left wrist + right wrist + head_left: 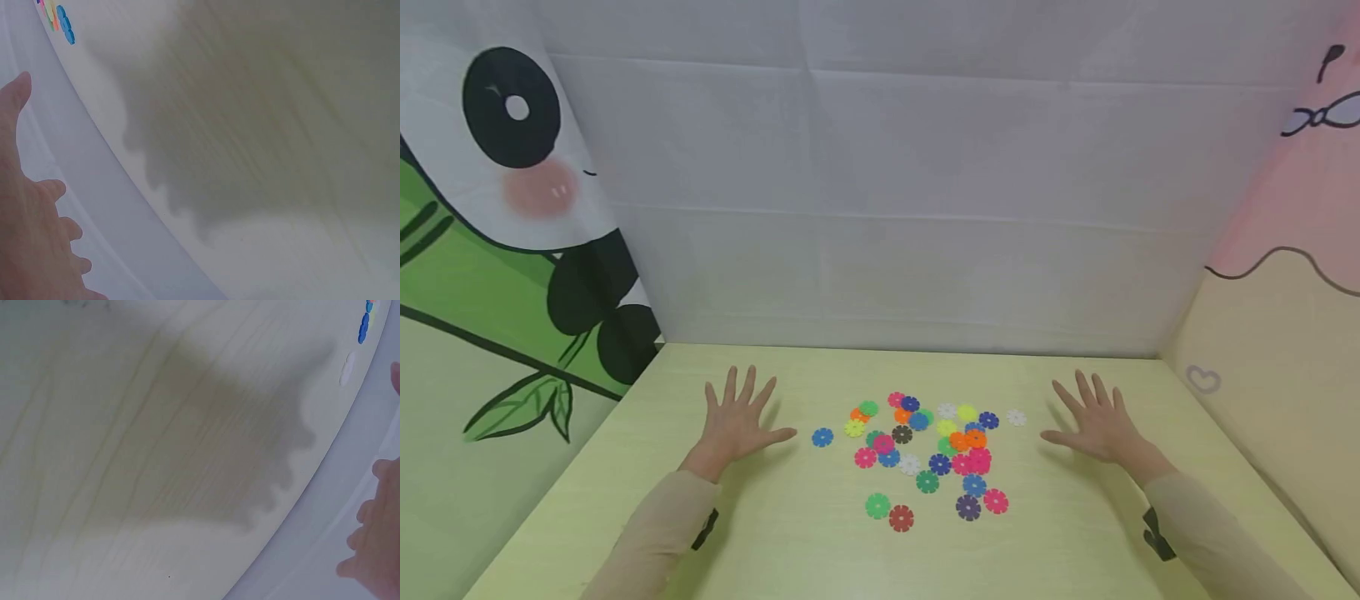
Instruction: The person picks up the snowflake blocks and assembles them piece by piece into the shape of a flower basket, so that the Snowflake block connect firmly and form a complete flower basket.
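Observation:
Several notched plastic discs in many colours lie loosely scattered over the middle of the table, some overlapping. My left hand (735, 423) is spread to the left of them, fingers straight and holding nothing. Nearest its thumb lies a blue disc (822, 437), a little apart from the others. On the other side my right hand (1099, 427) is spread too, with nothing in it. A white disc (1017, 417) lies closest to that hand. Toward the front sit a green disc (877, 506), a red-brown disc (901, 518) and a purple disc (968, 507). Both hands cast shadows on the tabletop.
The pale wooden table (790, 558) ends at a grey-white cloth backdrop (880, 267). A panel with a panda drawing (542, 192) stands along the left side, and a pink and cream panel (1285, 350) along the right.

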`<state>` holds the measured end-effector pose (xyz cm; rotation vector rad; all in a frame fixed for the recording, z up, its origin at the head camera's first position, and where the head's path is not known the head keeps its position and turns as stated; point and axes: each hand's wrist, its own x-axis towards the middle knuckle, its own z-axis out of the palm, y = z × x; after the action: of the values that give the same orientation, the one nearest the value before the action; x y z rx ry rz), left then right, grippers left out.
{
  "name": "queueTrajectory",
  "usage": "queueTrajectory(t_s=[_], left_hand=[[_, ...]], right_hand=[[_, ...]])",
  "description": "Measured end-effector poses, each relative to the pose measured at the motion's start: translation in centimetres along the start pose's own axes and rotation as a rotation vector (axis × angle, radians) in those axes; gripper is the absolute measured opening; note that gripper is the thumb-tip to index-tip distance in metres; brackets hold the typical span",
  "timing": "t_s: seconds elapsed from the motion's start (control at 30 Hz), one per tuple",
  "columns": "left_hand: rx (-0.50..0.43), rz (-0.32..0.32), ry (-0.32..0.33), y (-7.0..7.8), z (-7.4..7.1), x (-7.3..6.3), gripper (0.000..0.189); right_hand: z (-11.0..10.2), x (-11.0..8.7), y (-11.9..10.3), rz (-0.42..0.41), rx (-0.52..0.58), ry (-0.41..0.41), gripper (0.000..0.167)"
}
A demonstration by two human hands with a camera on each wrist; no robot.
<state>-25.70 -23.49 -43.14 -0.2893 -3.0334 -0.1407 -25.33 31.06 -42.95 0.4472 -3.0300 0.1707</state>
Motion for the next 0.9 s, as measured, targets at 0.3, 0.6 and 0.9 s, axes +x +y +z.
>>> queueTrajectory(t_s=[0.3,0.6,0.9], left_hand=[[-0.003,0.010,0.021,0.4,-0.3,0.3,0.094],[-0.018,0.016,0.001,0.7,-0.4,0.6,0.095],[-0.053,0.042,-0.017,0.7,-0.1,0.8,0.094]], right_hand=[[0.4,0.2,0.4,-0.038,0.078,0.075,0.092],[-0.4,0.5,0.0,-0.042,0.010,0.036,0.089],[-0.5,0.9,0.0,-0.094,0.051,0.046,0.088]])
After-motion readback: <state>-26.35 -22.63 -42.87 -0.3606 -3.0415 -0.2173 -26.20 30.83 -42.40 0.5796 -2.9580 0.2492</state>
